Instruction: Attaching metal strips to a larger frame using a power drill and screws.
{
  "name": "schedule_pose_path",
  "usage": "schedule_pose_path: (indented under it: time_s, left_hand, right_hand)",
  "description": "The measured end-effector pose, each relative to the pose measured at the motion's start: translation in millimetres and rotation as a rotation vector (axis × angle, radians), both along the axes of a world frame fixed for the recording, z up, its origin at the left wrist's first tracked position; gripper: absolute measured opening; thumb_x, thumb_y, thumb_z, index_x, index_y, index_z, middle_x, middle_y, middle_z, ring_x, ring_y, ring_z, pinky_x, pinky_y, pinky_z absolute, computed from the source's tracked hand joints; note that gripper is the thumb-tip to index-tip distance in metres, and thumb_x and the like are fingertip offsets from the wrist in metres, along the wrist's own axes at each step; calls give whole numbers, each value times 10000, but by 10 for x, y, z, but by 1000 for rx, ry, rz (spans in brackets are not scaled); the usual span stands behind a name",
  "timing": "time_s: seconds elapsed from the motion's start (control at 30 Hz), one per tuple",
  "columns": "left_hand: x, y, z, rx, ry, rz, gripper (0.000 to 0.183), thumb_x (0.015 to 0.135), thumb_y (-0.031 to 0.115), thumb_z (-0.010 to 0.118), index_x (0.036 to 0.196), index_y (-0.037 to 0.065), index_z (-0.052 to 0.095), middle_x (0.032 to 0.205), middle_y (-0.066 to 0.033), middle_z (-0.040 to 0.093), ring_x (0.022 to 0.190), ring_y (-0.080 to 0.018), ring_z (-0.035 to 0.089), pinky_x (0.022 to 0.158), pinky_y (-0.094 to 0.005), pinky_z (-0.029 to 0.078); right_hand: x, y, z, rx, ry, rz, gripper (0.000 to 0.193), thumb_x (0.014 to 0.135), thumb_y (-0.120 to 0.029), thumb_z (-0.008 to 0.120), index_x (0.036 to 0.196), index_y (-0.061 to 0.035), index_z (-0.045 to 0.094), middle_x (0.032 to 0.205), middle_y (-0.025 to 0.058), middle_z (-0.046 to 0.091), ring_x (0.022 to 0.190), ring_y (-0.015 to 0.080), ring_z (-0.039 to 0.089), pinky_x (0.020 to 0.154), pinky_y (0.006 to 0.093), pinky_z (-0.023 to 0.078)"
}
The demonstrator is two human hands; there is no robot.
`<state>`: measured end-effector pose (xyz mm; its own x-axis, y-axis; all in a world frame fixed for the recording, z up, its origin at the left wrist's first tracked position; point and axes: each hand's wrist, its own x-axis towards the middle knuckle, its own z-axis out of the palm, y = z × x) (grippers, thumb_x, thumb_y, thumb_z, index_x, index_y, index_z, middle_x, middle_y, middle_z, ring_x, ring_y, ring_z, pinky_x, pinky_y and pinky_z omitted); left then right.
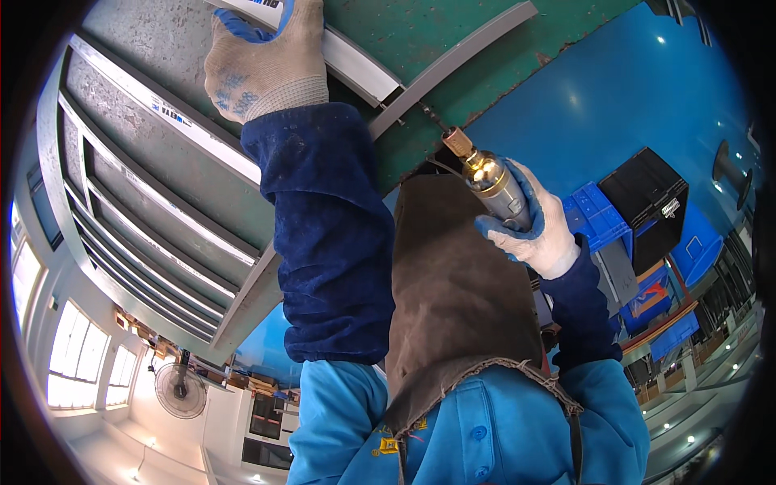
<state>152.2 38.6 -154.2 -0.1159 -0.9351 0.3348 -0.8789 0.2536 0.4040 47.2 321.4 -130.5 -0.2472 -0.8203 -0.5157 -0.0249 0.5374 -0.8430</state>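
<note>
Left hand point(263, 61) pressed flat on grey frame point(162, 174), right hand point(529, 222) clamped round pneumatic screwdriver point(489, 182); best kept square to the screw, frame steadied firmly.

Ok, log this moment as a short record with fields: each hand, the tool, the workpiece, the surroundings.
left hand: gloved left hand pressed on a pale strip on the frame
right hand: gloved right hand gripping the power screwdriver
tool: metal body, brass collar, bit pointed at the frame's edge
workpiece: grey metal frame with parallel slats, lying on a green worktop
clothing: dark blue sleeve covers, brown apron, blue jacket
surroundings: blue floor, blue crates, black crate
</note>
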Motion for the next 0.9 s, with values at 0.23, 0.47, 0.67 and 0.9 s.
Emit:
schedule_pose_path:
  time_s: [0.23, 0.47, 0.67, 0.9]
  left_hand:
    - [11, 13, -34, 54, 120, 32, 468, 670, 362, 794, 789, -78, 684, 598, -137, 632, 460, -231, 558, 464, -317, 485]
    - [-3, 14, -1, 91, 89, 63, 476, 673, 365, 790, 809, -80, 689, 613, -148, 643, 477, -238, 574, 476, -317, 494]
    - [-5, 5, -79, 58, 95, 22, 486, 676, 376, 786, 800, -83, 686, 606, -149, 638, 474, -241, 572, 475, -323, 494]
    - [-12, 9, -62, 59, 107, 17, 500, 677, 395, 787, 784, -83, 682, 600, -149, 635, 468, -244, 569, 473, -326, 493]
  right_hand:
    - [17, -3, 0, 19, 45, 15, 732, 686, -151, 833, 1317, -49, 476, 1198, 152, 612, 1017, 271, 648, 881, 323, 513]
    - [-1, 15, 70, 11, 39, 29, 746, 674, -148, 837, 1319, -51, 473, 1197, 150, 613, 1016, 275, 650, 889, 330, 517]
    - [17, 121, 103, 36, 39, 52, 757, 669, -150, 839, 1322, -53, 469, 1201, 151, 611, 1015, 283, 650, 895, 335, 518]
    - [70, 93, 12, -5, -12, 27, 745, 677, -163, 833, 1321, -60, 473, 1194, 149, 617, 993, 293, 659, 856, 333, 537]
